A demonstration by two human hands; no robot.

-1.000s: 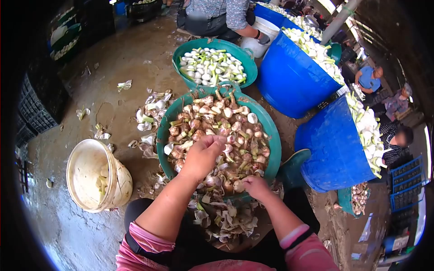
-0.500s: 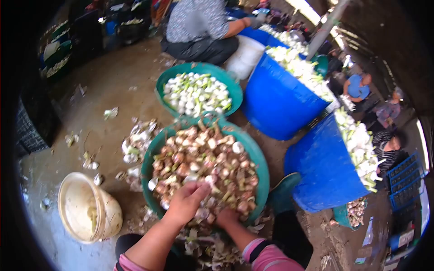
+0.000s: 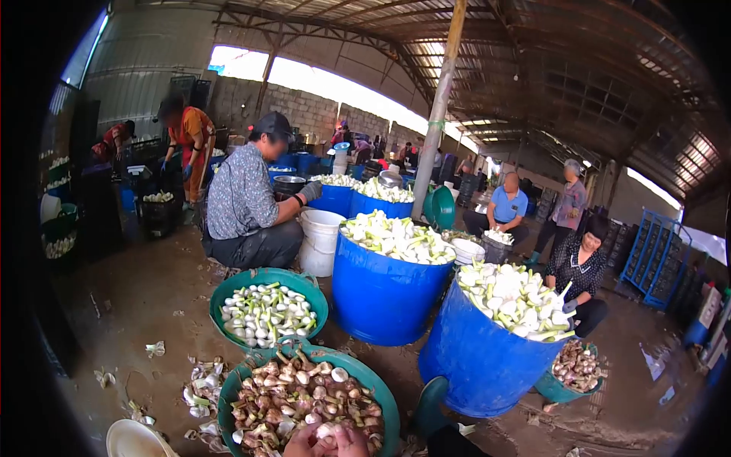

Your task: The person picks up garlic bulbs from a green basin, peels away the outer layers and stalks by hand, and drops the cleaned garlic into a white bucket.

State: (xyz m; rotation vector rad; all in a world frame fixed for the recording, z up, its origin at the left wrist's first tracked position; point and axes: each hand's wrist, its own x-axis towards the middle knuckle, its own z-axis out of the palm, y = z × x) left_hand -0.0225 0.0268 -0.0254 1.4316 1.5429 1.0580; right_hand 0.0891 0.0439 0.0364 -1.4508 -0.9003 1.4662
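Note:
At the bottom edge, my left hand (image 3: pixel 304 442) and my right hand (image 3: pixel 350 440) are together over the near part of a green tub (image 3: pixel 387 387) of brownish, unpeeled garlic bulbs (image 3: pixel 278 392). Between their fingertips is a pale garlic bulb (image 3: pixel 326 431); both hands appear closed on it. The wrists are cut off by the frame. Just behind stands another green tub (image 3: pixel 321 298) with white peeled bulbs (image 3: pixel 266 314).
Blue barrels (image 3: pixel 384 293) (image 3: pixel 472 358) heaped with white garlic stand to the right. A person in a patterned shirt (image 3: pixel 240 194) squats behind the tubs beside a white bucket (image 3: pixel 320 247). A cream bucket (image 3: pixel 137 440) is at lower left; other people sit farther back.
The view has tilted up, showing the roof and more people. My hands have come together around a pale bulb; earlier they were apart, the right one down among the bulbs.

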